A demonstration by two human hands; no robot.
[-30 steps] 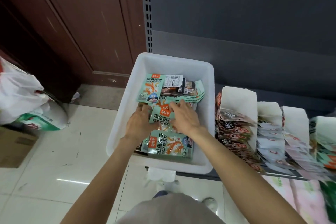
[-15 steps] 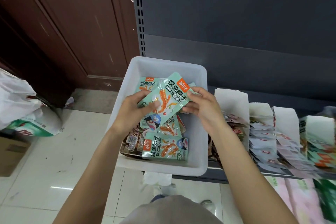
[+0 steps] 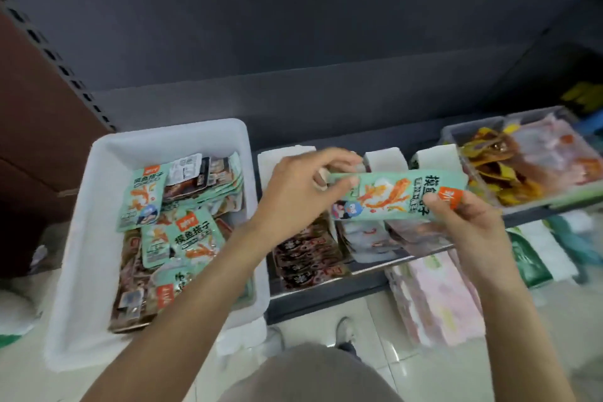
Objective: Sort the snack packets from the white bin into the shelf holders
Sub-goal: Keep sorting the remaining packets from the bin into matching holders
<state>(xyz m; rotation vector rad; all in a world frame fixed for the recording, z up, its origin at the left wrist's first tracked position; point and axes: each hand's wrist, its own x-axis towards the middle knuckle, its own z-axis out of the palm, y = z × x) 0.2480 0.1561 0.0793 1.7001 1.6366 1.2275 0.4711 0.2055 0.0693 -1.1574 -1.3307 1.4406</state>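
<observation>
Shelf front (image 3: 326,295): both hands grip green packet (image 3: 391,196) above holders, seemingly.

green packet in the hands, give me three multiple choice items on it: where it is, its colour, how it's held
1. Where is the green packet?
A. lying in the white bin
B. held above the shelf holders
C. on the floor

2. What colour is the square logo patch on it?
A. orange
B. blue
C. black

3. How is it held?
A. left hand alone
B. right hand alone
C. both hands, one at each end

Answers:
1 B: it is up over the shelf holders, to the right of the white bin.
2 A: an orange patch shows beside the right hand.
3 C: the left hand pinches one end and the right hand grips the other.
</observation>
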